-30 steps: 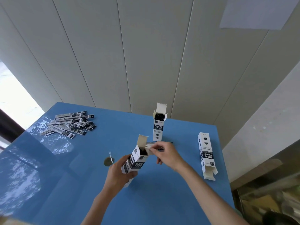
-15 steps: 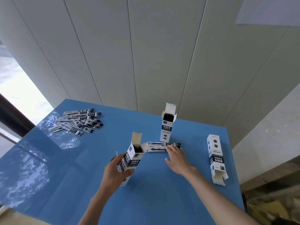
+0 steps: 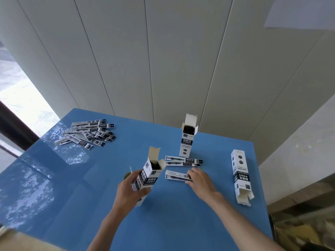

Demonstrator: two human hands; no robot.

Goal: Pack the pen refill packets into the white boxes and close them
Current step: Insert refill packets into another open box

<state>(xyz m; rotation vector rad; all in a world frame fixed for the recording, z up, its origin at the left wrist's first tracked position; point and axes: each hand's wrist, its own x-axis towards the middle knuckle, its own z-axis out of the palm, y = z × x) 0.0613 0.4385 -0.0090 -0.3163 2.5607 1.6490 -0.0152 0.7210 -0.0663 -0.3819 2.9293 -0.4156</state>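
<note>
My left hand grips a white box tilted with its top flap open; dark refills show inside. My right hand pinches one refill packet by its right end, just off the blue table. Two more packets lie side by side just beyond it. A second open box stands upright behind them, filled with dark refills. A third white box lies flat at the right with its near flap open. A pile of several packets lies at the far left.
A small round hole with a white string shows in the tabletop left of the held box. A panelled wall rises behind the table. The table's right edge drops beside a stone ledge; a bright window is at the far left.
My right hand let go of the box opening, reached to the packets on the table, then drew back toward me with one packet. The left hand kept holding the tilted box.
</note>
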